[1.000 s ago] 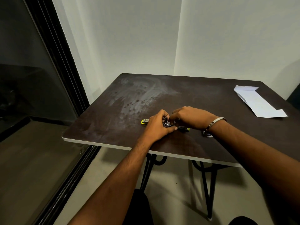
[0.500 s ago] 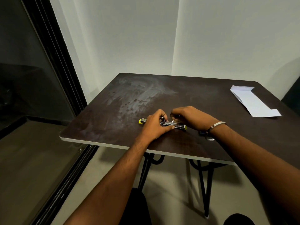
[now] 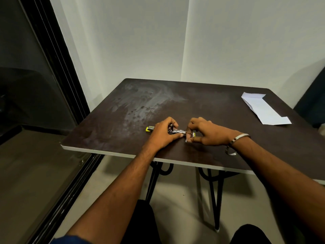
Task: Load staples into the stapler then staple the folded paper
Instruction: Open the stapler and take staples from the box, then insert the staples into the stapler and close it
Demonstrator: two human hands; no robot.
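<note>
The stapler (image 3: 177, 132) lay near the tabletop's (image 3: 202, 106) front edge, its metal channel bright between both hands. The left hand (image 3: 162, 133) clasped its left end, fingers curled over it. The right hand (image 3: 204, 132) pinched the right end, where a yellow tip showed; whether staples sat in the channel was too small to tell. A small yellow box (image 3: 150, 128) lay just at nine o'clock of the left hand, contents unseen. The folded paper (image 3: 263, 108), white and creased, rested well apart at two o'clock. The dark tabletop looked smeared, set against pale walls.
</note>
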